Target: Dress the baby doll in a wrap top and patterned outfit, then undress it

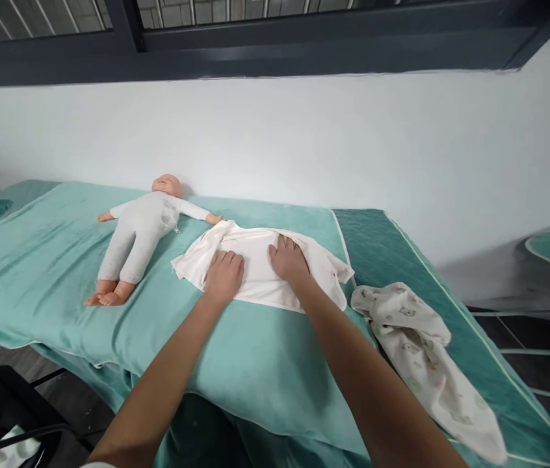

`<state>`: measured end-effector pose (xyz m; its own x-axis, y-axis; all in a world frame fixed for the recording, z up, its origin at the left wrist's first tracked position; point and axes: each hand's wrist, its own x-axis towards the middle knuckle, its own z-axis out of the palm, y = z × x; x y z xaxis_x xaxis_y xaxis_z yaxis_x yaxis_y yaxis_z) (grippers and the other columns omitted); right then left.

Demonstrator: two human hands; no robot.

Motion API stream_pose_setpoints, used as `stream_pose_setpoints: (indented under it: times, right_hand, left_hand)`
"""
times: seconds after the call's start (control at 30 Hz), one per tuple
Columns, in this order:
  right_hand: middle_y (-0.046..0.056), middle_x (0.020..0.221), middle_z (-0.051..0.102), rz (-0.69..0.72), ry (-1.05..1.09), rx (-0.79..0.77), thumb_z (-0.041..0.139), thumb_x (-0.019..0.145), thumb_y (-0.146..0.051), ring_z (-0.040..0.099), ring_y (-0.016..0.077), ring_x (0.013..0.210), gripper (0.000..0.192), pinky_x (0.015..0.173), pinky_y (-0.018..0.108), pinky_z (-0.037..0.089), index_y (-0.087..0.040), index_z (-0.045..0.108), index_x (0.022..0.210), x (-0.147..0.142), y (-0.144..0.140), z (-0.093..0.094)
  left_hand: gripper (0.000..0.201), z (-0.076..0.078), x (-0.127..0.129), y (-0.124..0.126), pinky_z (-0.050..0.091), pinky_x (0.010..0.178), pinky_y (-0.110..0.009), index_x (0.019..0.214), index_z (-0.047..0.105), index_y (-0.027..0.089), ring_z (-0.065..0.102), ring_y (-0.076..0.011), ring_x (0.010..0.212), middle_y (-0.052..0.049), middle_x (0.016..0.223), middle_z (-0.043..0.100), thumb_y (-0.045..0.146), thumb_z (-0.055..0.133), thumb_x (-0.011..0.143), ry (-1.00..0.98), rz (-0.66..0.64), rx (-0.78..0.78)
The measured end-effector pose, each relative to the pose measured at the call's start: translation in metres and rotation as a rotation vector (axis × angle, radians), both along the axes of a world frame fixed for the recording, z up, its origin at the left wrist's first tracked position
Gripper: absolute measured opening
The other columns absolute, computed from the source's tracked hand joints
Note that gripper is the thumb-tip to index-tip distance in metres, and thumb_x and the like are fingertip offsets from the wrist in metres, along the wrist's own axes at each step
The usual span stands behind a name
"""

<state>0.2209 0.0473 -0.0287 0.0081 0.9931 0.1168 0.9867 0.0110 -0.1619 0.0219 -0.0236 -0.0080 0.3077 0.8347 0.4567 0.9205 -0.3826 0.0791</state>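
A small white baby shirt lies spread out on a green blanket, its sleeves out to both sides. My left hand rests palm down on the shirt's left part, fingers lying on the cloth. On the upper right part, my right hand presses down with its thumb apart and its fingertips partly hidden by a fold. To the left, a baby doll in a white bodysuit lies on its back, one hand close to the shirt's upper left edge.
A crumpled white printed baby garment lies at the bed's right side on a darker green cover. Behind the bed stands a white wall under a dark window frame. A black chair with cloths is at lower left.
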Motion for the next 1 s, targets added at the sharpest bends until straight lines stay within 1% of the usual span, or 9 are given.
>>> stream_pose_setpoints:
  times: [0.17,0.23,0.3,0.37,0.43,0.5,0.57,0.8,1.0]
  right_hand:
    - [0.02,0.159,0.036,0.05,-0.011,0.03,0.027,0.103,-0.04,0.034,0.0336,0.145,0.06,0.114,0.047,0.031,-0.007,0.035,0.153,-0.005,-0.03,0.002]
    - [0.017,0.16,0.036,0.145,-0.027,0.099,0.029,0.103,-0.038,0.028,0.0324,0.148,0.056,0.116,0.048,0.028,-0.009,0.041,0.149,-0.006,-0.05,0.003]
    - [0.016,0.155,0.043,0.261,-0.011,0.192,0.032,0.103,-0.035,0.031,0.0295,0.146,0.049,0.116,0.046,0.027,-0.011,0.048,0.143,-0.007,-0.073,0.006]
    - [0.015,0.142,0.056,0.304,0.04,0.284,0.035,0.103,-0.033,0.044,0.0275,0.134,0.041,0.111,0.042,0.033,-0.012,0.056,0.132,-0.005,-0.098,0.008]
    - [0.014,0.121,0.065,0.271,0.073,0.341,0.037,0.103,-0.033,0.054,0.0265,0.114,0.034,0.1,0.039,0.039,-0.015,0.063,0.115,0.0,-0.122,0.01]
    - [0.011,0.099,0.067,0.245,0.058,0.343,0.038,0.103,-0.033,0.057,0.0255,0.098,0.031,0.089,0.037,0.041,-0.018,0.063,0.098,0.008,-0.141,0.011]
    - [0.008,0.087,0.065,0.263,0.029,0.32,0.038,0.104,-0.033,0.057,0.0244,0.089,0.032,0.081,0.035,0.039,-0.019,0.061,0.088,0.018,-0.155,0.01]
    - [0.006,0.08,0.067,0.356,-0.012,0.273,0.036,0.105,-0.034,0.06,0.0201,0.079,0.036,0.076,0.031,0.036,-0.02,0.059,0.082,0.031,-0.162,0.011]
    - [0.006,0.075,0.072,0.36,-0.148,0.191,0.035,0.106,-0.039,0.065,0.0198,0.071,0.041,0.068,0.03,0.033,-0.019,0.063,0.084,0.039,-0.152,0.012]
  left_hand:
    - [0.034,-0.002,-0.018,-0.053,0.042,0.082,-0.041,0.082,0.063,0.02,0.058,-0.0251,0.092,-0.008,0.088,0.066,0.032,0.038,0.102,0.029,0.045,-0.026]
    - [0.034,-0.004,-0.023,-0.063,0.042,0.083,-0.043,0.081,0.063,0.022,0.058,-0.026,0.091,-0.008,0.088,0.067,0.032,0.039,0.102,0.01,0.057,-0.023]
    - [0.033,-0.004,-0.025,-0.066,0.043,0.083,-0.044,0.081,0.063,0.023,0.059,-0.027,0.092,-0.009,0.089,0.067,0.032,0.039,0.102,-0.006,0.059,-0.025]
    - [0.033,-0.005,-0.026,-0.067,0.044,0.083,-0.044,0.081,0.063,0.023,0.059,-0.0272,0.092,-0.009,0.089,0.067,0.032,0.039,0.102,-0.02,0.052,-0.034]
    - [0.032,-0.005,-0.026,-0.065,0.044,0.083,-0.043,0.081,0.062,0.023,0.06,-0.0262,0.092,-0.008,0.089,0.068,0.032,0.04,0.102,-0.031,0.043,-0.041]
    - [0.031,-0.005,-0.026,-0.065,0.044,0.084,-0.042,0.081,0.062,0.021,0.061,-0.0243,0.09,-0.008,0.088,0.067,0.031,0.041,0.102,-0.039,0.043,-0.045]
    - [0.03,-0.006,-0.026,-0.064,0.043,0.085,-0.04,0.081,0.063,0.02,0.061,-0.0229,0.089,-0.007,0.088,0.067,0.031,0.042,0.101,-0.043,0.045,-0.049]
    - [0.032,-0.007,-0.026,-0.065,0.041,0.082,-0.04,0.083,0.067,0.019,0.061,-0.0245,0.092,-0.009,0.087,0.069,0.032,0.043,0.101,-0.009,0.117,0.0]
    - [0.038,-0.009,-0.027,-0.066,0.04,0.077,-0.036,0.079,0.067,0.019,0.063,-0.0206,0.079,-0.007,0.077,0.069,0.031,0.039,0.102,-0.025,0.033,0.004]
